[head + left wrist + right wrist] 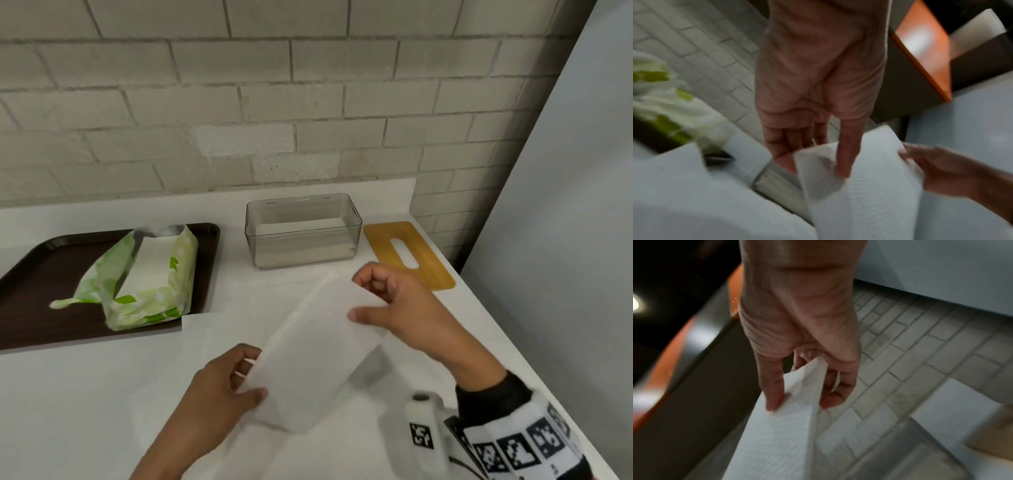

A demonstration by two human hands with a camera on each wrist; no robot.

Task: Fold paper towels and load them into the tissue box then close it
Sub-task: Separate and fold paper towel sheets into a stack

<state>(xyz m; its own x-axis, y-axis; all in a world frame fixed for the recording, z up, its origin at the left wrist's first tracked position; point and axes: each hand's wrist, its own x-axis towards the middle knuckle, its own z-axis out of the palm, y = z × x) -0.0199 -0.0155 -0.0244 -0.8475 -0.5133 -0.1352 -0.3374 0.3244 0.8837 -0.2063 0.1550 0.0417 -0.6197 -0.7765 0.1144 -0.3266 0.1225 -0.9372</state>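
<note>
Left hand (219, 394): pinches the folded paper towel (308, 359) at its near end.
Right hand (394, 308): pinches its far end.
Tissue box (303, 233): open, beyond.

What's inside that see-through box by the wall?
The clear tissue box stands open, with a low layer of white paper towels lying on its bottom. How many there are can't be told. Its wooden lid lies beside it.

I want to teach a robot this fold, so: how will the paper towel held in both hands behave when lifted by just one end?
Probably floppy: the towel bows between the left hand and right hand, each pinching one end. Likely very light, since thumb and fingers alone carry it. Its embossed surface suggests it won't slip, though it may crease or tear.
</note>
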